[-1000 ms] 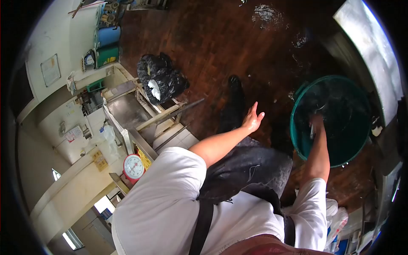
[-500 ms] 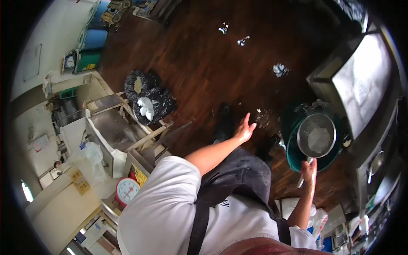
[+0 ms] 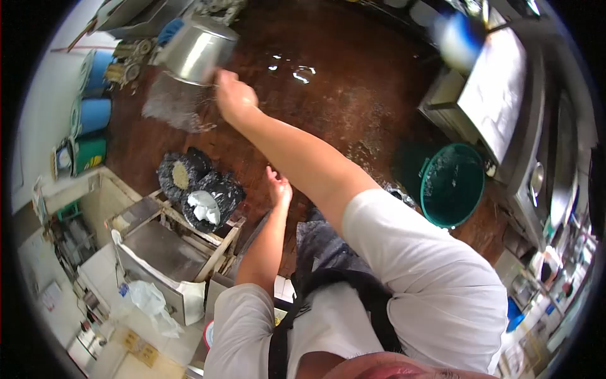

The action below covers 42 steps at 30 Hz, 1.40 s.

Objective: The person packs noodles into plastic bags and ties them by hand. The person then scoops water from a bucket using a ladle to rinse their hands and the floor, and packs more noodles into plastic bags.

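Note:
At the upper left, my right hand (image 3: 236, 96) is closed around the handle of a metal saucepan (image 3: 201, 52), with the arm stretched across my body. The pan is tipped over, and a blurred sheet of water (image 3: 173, 104) shows in the air or on the floor below its rim. My left hand (image 3: 278, 187) is raised beneath my right forearm, empty and with its fingers apart. Off to the right, away from both hands, stands a green tub (image 3: 452, 186) with water in it.
Black plastic bags (image 3: 218, 196) lie on the wet brown floor (image 3: 328, 88) by a wooden-framed stand (image 3: 167, 243). Blue drums (image 3: 95, 115) line the left wall. A metal-topped unit (image 3: 492, 88) and a blurred blue-white shape (image 3: 461, 41) are at right.
My right hand has swung the saucepan from above the green tub to the upper left, tipping water out. My left hand has moved left, and the view has shifted.

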Tool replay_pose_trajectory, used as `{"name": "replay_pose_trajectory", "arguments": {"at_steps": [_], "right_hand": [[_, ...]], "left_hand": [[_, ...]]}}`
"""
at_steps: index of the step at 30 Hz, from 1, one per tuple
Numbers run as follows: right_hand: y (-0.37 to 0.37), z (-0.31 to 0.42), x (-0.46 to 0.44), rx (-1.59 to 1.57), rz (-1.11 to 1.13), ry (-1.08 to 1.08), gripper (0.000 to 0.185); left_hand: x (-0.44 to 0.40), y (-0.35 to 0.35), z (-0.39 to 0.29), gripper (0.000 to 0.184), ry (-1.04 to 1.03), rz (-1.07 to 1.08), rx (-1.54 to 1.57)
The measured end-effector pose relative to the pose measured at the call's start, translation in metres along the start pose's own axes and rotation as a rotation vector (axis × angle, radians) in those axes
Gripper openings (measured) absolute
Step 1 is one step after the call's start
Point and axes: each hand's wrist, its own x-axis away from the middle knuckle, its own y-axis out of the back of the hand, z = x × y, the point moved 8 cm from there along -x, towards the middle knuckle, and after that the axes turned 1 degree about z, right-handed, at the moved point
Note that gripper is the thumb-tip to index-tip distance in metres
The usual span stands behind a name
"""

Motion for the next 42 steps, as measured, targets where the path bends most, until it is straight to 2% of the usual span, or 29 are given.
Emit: {"name": "replay_pose_trajectory", "arguments": {"at_steps": [1,2,4,5,7,8,9,10,11,12,13,14,15,16,18,19,21,23,25,27,28,33,36,39,40,42], "right_hand": [[0.014,0.017,-0.006,0.027,-0.081,0.101,0.023],[0.028,0.014,-0.007,0.017,-0.102,0.085,0.022],[0.055,0.009,-0.003,-0.007,-0.143,0.075,0.031],[0.076,-0.011,0.014,-0.176,-0.172,0.058,0.037],[0.135,-0.055,0.075,-0.367,0.05,-0.28,0.048],[0.128,-0.12,0.096,-0.234,-0.06,-0.328,0.038],[0.156,-0.158,0.134,-0.165,-0.09,-0.34,0.037],[0.193,-0.189,0.183,-0.11,-0.108,-0.349,0.037],[0.224,-0.226,0.235,-0.072,-0.126,-0.372,0.039],[0.254,-0.264,0.287,-0.033,-0.147,-0.401,0.04],[0.285,-0.304,0.339,0.01,-0.164,-0.434,0.043],[0.313,-0.342,0.387,0.072,-0.167,-0.469,0.046],[0.34,-0.381,0.433,0.145,-0.154,-0.513,0.049],[0.362,-0.427,0.472,0.291,-0.095,-0.606,0.054],[0.385,-0.521,0.532,0.539,0.015,-0.634,0.051],[0.396,-0.553,0.545,0.553,0.093,-0.787,0.042],[0.396,-0.644,0.571,0.605,0.185,-0.809,0.03],[0.392,-0.699,0.571,0.616,0.303,-0.849,0.019],[0.379,-0.763,0.578,0.602,0.398,-0.926,0.017],[0.372,-0.796,0.577,0.661,0.218,-0.845,0.019],[0.365,-0.807,0.575,0.678,0.214,-0.844,0.02],[0.324,-0.835,0.548,0.642,0.268,-0.757,0.022],[0.303,-0.852,0.534,0.508,0.332,-0.811,0.023],[0.288,-0.863,0.537,0.219,0.289,-0.733,0.03],[0.291,-0.856,0.541,0.165,0.273,-0.755,0.04],[0.302,-0.834,0.552,0.076,0.213,-0.74,0.043]], "left_hand": [[-0.009,-0.004,0.018,0.08,-0.003,0.003,0.027],[-0.017,-0.009,0.037,0.082,-0.006,0.006,0.053],[-0.007,-0.017,0.02,0.078,-0.012,-0.015,0.075],[-0.002,-0.021,0.011,0.077,-0.015,-0.025,0.086],[0.032,-0.023,-0.05,0.075,0.069,-0.019,-0.1],[0.038,-0.033,-0.057,0.074,0.024,-0.016,-0.13],[0.049,-0.044,-0.068,0.075,0.015,0.008,-0.048],[0.053,-0.059,-0.06,0.073,-0.063,-0.029,-0.115],[0.07,-0.066,-0.08,0.072,-0.037,0.01,-0.084],[0.072,-0.082,-0.074,0.071,0.059,0.062,-0.079],[0.073,-0.106,-0.046,0.072,0.057,0.086,-0.06],[0.086,-0.113,-0.07,0.072,0.064,0.117,-0.197],[0.095,-0.131,-0.064,0.074,-0.017,0.123,-0.252],[0.106,-0.148,-0.063,0.074,0.004,0.143,-0.261],[0.131,-0.184,-0.067,0.074,0.014,0.17,-0.283],[0.136,-0.213,-0.045,0.074,-0.029,0.144,-0.28],[0.172,-0.248,-0.07,0.074,0.044,0.218,-0.27],[0.197,-0.295,-0.062,0.077,-0.093,0.17,-0.305],[0.227,-0.336,-0.055,0.079,-0.082,0.248,-0.305],[0.256,-0.367,-0.05,0.079,-0.066,0.298,-0.32],[0.268,-0.379,-0.046,0.075,0.006,0.363,-0.241],[0.294,-0.402,-0.011,0.081,0.056,0.321,-0.239],[0.296,-0.396,0.013,0.079,0.058,0.287,-0.278],[0.286,-0.388,0.059,0.079,0.087,0.222,-0.108],[0.287,-0.381,0.056,0.08,0.133,0.224,-0.165],[0.287,-0.369,0.028,0.081,0.131,0.232,-0.208]]}}
